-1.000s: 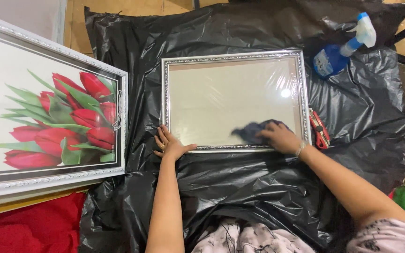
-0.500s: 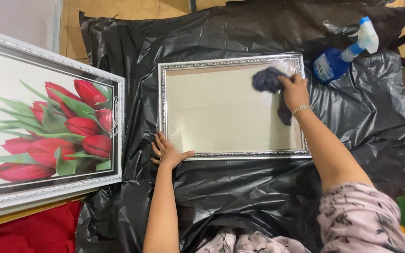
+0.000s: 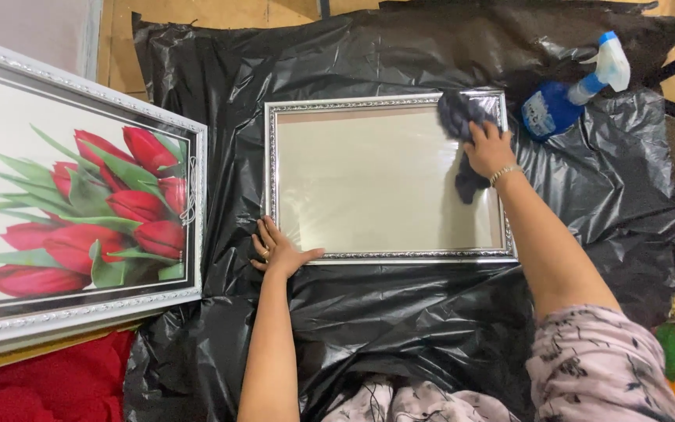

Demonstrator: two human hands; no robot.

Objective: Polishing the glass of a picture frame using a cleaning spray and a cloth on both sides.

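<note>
Black plastic sheeting (image 3: 400,328), crumpled and glossy, covers the floor and carries nearly everything in view. On its left edge lies a big framed picture (image 3: 80,211) of red tulips with green leaves on white, in a silver moulding, resting partly on a red cloth (image 3: 48,383). In the middle of the sheeting lies a smaller silver-framed glass (image 3: 376,180), flat, its pane pale and blank. Just past its upper right corner a blue spray bottle (image 3: 560,105) lies tilted on the plastic, with a white trigger head and a pale label on its rounded side; the print is too small to tell.

The right hand (image 3: 490,148) presses a dark grey cloth (image 3: 461,117) against the glass at the upper right corner, fingers curled over the cloth and gripping it; part of the cloth trails below the wrist. The left hand (image 3: 279,250) lies flat at the frame's lower left corner, fingers spread, the thumb touching the moulding.
</note>
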